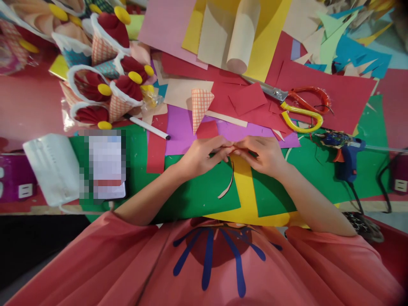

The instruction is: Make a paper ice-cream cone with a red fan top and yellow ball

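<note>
My left hand (204, 155) and my right hand (263, 155) meet at the fingertips over the green sheet, both closed in a pinch. A thin, curled paper strip (228, 185), pale on one side and dark on the other, trails down from between them. The fingers hide its upper end. Just beyond my left hand, a small orange-checked paper cone (200, 106) lies with its tip toward me. Under and past my fingers are a purple sheet (178, 127) and red paper pieces (247, 100).
Scissors (296, 106) and a blue glue gun (347, 155) lie to the right. At the left are a marker (148, 127), a phone (108, 170), a white power bank (52, 170) and several finished cones (119, 100). A paper roll (244, 38) and scraps (353, 51) lie at the back.
</note>
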{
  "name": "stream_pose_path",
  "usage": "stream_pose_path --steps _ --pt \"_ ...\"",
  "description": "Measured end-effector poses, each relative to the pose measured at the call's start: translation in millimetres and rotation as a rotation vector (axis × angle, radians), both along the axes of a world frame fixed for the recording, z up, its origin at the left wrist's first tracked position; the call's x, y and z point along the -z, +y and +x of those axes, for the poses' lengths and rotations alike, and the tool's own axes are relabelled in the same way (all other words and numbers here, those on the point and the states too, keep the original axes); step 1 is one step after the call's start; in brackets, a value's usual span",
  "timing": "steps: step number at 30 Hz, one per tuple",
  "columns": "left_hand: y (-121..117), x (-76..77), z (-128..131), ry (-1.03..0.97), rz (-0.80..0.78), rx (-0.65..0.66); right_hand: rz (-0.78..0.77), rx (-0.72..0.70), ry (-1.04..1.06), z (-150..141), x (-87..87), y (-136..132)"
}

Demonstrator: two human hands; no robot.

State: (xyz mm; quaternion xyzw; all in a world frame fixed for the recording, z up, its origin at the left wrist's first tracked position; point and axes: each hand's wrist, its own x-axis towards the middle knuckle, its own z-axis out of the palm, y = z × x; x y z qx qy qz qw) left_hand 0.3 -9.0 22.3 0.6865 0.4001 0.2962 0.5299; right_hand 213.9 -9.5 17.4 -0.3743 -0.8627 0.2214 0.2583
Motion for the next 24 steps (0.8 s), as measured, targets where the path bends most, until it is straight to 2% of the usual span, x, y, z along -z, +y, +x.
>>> stream_pose_path --steps 3,9,13,16,21,24 --pt "0 0.7 -3 0.060 0.151 0.033 -0.118 0.026 0.067 -3 -5.8 -1" --pt "0 5.7 -7 0.157 0.293 0.039 -0.415 0.061 0.206 -6 -13.8 -2" --pt "0 10.3 -10 0.273 0.480 0.068 -0.478 0.055 0.230 -6 -13.8 -3" --pt "1 11.4 -10 0.266 0.571 0.089 -0.485 0.056 0.226 -7 -13.5 -3" --pt "3 10.3 -9 0.247 0.636 0.162 -0.600 0.022 0.243 -6 -15.5 1" --pt "3 12.4 -9 0.262 0.622 0.169 -0.681 -0.001 0.295 -6 -17.3 4"
